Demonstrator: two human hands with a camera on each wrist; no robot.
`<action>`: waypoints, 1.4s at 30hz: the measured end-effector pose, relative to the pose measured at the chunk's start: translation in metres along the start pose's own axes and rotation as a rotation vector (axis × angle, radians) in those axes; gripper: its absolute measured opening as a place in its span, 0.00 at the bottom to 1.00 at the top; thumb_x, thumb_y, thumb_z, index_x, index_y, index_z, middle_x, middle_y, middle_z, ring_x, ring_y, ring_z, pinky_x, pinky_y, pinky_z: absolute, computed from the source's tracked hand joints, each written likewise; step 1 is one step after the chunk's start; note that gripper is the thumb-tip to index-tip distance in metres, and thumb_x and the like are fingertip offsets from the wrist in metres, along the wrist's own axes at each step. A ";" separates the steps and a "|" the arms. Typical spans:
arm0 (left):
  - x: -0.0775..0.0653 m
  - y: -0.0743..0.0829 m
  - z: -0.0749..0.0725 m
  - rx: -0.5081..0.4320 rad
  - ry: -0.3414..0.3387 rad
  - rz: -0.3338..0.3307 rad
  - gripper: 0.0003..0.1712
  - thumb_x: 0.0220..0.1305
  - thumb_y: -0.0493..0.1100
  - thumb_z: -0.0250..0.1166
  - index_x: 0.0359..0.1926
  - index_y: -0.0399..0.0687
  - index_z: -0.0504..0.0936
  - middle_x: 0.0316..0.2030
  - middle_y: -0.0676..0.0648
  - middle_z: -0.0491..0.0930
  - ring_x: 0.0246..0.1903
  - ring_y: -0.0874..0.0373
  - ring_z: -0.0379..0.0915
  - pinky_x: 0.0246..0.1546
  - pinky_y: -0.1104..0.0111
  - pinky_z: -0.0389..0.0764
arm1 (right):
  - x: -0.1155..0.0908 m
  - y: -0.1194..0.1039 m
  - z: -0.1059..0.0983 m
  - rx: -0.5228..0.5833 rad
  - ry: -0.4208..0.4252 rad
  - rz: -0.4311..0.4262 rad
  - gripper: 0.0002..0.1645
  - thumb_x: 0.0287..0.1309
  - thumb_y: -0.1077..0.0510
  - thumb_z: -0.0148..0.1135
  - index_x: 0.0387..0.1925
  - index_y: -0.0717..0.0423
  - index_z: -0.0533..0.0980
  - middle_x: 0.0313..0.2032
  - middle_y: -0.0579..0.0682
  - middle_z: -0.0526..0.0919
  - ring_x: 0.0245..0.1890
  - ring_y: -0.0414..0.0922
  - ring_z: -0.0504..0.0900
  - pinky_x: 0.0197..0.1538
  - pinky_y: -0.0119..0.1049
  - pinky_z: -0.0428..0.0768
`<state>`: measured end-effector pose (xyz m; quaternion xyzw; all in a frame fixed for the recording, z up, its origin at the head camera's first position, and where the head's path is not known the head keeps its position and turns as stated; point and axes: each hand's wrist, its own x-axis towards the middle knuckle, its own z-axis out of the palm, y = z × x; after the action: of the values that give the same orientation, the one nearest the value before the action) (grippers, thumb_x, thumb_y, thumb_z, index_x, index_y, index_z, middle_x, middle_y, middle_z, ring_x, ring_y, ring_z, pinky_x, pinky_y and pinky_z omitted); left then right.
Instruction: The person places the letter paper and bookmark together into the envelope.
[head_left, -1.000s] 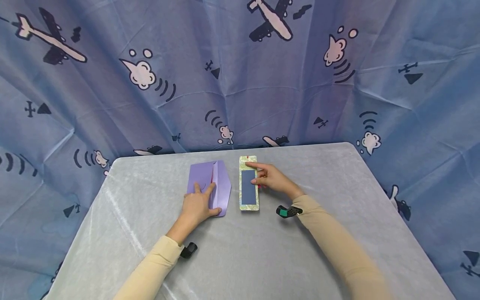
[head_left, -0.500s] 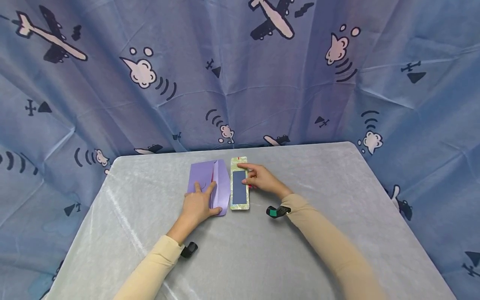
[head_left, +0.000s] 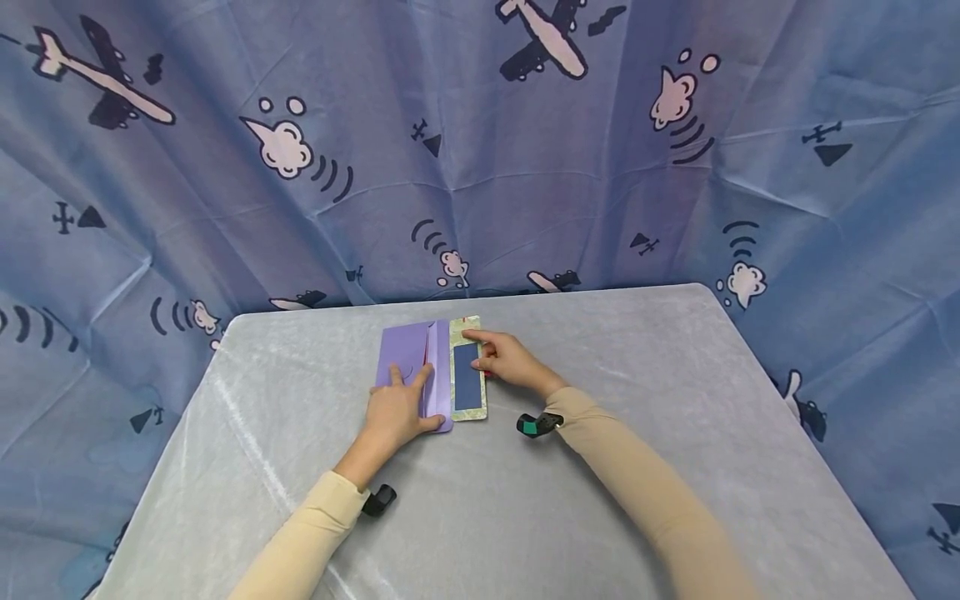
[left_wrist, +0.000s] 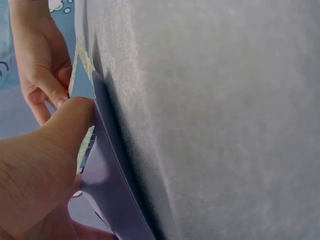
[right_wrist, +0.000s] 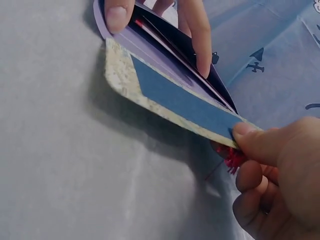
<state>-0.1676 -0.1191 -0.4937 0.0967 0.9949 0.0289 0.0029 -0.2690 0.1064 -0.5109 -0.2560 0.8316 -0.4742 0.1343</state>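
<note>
Starts at the left, under the left grip (head_left: 393,414), with a purple envelope (head_left: 403,343) lying flat on the grey bench (head_left: 517,517). Presses there with fingers spread, straight and apart, curled round nothing, probably to stop any sliding. Sets the thumb on the open flap (head_left: 441,375) and lays the index finger by the mouth, perhaps to hold both sides apart. Shows, in the right wrist view, a gaping mouth between thumb and finger of the left grip, with a thin red-tipped strip (right_wrist: 139,22) inside, too little in sight to name. Meets next, just right of the left grip, a patterned card (head_left: 468,379) with a dark blue panel, lying alongside the flap and over its outer edge. Runs lengthwise with the mouth, presumably to match long side to long side. Rises a little off the bench along the near edge, judging by the shadow below. Ends with the right grip (head_left: 510,361), pinching the card at its right-hand edge with the thumb on top, the index finger reaching toward the far end, likely to govern the angle too. Hides part of a red tassel (right_wrist: 233,161) under the card, beside the curled lower fingers of the right grip.
</note>
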 end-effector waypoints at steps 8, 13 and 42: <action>0.000 0.000 -0.001 -0.008 -0.002 0.004 0.56 0.45 0.71 0.72 0.72 0.55 0.66 0.61 0.17 0.67 0.35 0.29 0.83 0.48 0.39 0.78 | 0.008 -0.001 0.007 -0.079 0.027 0.040 0.35 0.61 0.65 0.64 0.70 0.57 0.67 0.18 0.43 0.69 0.19 0.37 0.67 0.26 0.28 0.66; 0.000 0.000 -0.002 -0.013 -0.024 0.001 0.56 0.45 0.72 0.72 0.73 0.55 0.66 0.62 0.17 0.66 0.36 0.31 0.83 0.49 0.39 0.77 | 0.014 -0.003 0.012 -0.126 0.033 0.058 0.35 0.61 0.64 0.64 0.70 0.56 0.67 0.19 0.43 0.69 0.19 0.36 0.67 0.26 0.27 0.66; 0.002 0.000 -0.001 0.020 -0.036 0.003 0.56 0.45 0.72 0.71 0.72 0.55 0.66 0.62 0.18 0.67 0.39 0.29 0.83 0.50 0.38 0.78 | 0.032 -0.016 0.030 -0.225 -0.006 0.113 0.34 0.62 0.64 0.64 0.69 0.58 0.67 0.17 0.43 0.71 0.17 0.37 0.69 0.25 0.27 0.66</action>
<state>-0.1692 -0.1188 -0.4923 0.0987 0.9948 0.0172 0.0195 -0.2768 0.0604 -0.5123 -0.2237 0.8923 -0.3687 0.1338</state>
